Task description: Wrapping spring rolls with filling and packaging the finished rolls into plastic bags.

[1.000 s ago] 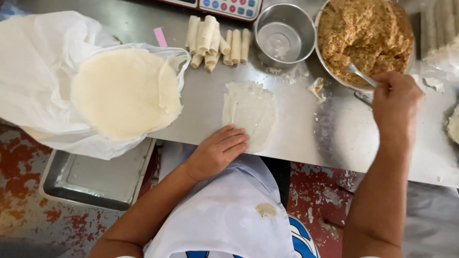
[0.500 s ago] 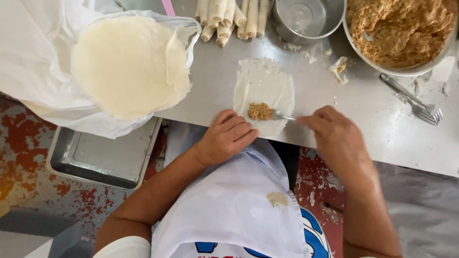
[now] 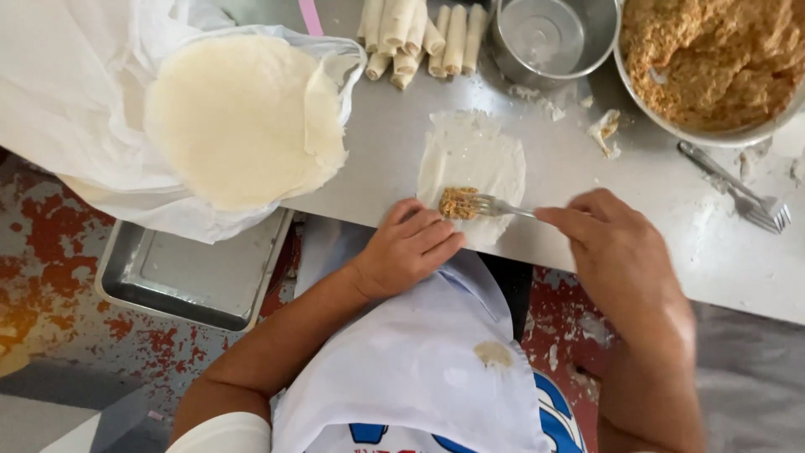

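Note:
A thin round wrapper (image 3: 475, 159) lies flat on the metal table (image 3: 394, 159). My left hand (image 3: 408, 247) rests on its near edge, fingers spread. My right hand (image 3: 616, 243) grips a fork (image 3: 495, 205) whose tines press a small lump of brown filling (image 3: 459, 202) onto the wrapper's near part. A big metal bowl of the same brown filling (image 3: 708, 59) stands at the far right.
A stack of round wrappers (image 3: 239, 117) sits in a white plastic bag (image 3: 67, 92) at the left. Several rolled wrappers (image 3: 419, 38) lie at the back beside a small metal pot (image 3: 549, 38). A second fork (image 3: 738, 189) lies at right. A metal tray (image 3: 197, 273) sits below the table.
My right hand went from the filling bowl to the wrapper with a forkful of filling, and set it on the wrapper. My left hand stayed at the wrapper's edge.

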